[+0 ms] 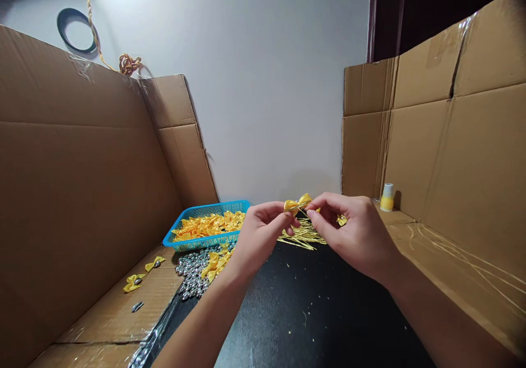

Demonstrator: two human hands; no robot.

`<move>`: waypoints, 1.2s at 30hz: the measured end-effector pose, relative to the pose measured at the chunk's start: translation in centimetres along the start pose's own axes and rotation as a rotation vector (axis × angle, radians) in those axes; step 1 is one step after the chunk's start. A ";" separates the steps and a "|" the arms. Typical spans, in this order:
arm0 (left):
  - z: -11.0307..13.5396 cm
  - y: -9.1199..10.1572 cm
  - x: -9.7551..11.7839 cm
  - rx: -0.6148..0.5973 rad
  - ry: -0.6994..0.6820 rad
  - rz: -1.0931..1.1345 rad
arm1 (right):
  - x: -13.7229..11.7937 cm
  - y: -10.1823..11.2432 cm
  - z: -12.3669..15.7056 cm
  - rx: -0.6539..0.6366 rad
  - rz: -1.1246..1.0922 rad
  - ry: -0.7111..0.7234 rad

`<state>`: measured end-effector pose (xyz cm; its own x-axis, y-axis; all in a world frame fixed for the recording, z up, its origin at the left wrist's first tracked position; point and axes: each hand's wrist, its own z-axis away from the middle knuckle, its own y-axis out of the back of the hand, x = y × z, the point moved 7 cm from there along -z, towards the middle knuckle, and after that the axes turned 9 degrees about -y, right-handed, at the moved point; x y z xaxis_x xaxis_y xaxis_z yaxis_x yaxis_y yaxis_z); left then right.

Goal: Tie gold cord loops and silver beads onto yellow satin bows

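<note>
My left hand pinches the left end of a yellow ribbon bow between thumb and fingers, above the black tabletop. At the bow's right side, my right hand has thumb and forefinger closed on a thin gold strand that runs across the bow. A small silvery spot shows at the middle of the bow, partly hidden. Under and behind the hands lies a pile of cut gold strands. Another small yellow bow shows just behind my right fingers.
A blue basket of yellow bows stands at back left. Silver beads and loose bows lie before it. Two beaded bows rest on cardboard. A thread spool stands right; cardboard walls flank both sides.
</note>
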<state>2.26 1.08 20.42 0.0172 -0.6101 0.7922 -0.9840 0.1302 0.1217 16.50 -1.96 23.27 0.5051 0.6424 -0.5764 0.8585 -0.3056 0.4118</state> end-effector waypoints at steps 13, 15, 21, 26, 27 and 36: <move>-0.1 -0.3 -0.3 -0.047 0.049 0.060 | 0.2 -0.1 0.0 -0.019 -0.024 -0.005; -0.1 -0.3 -0.3 -0.047 0.052 0.056 | 0.2 -0.2 -0.1 -0.026 -0.028 -0.010; -0.2 -0.2 -0.5 -0.005 0.051 0.113 | 0.3 -0.2 -0.3 -0.014 -0.047 -0.008; -0.1 -0.1 -0.6 0.004 0.066 0.129 | 0.3 -0.3 -0.3 -0.023 -0.054 -0.010; -0.1 -0.1 -0.5 0.003 0.066 0.132 | 0.4 -0.3 -0.3 -0.028 -0.052 -0.007; -0.1 0.1 -0.4 0.027 0.082 0.213 | 0.9 0.9 -0.7 -0.110 -0.121 -0.031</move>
<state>2.20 1.45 20.18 -0.1782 -0.5051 0.8445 -0.9713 0.2278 -0.0687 17.67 -1.16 23.56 0.4027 0.6471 -0.6474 0.8992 -0.1474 0.4120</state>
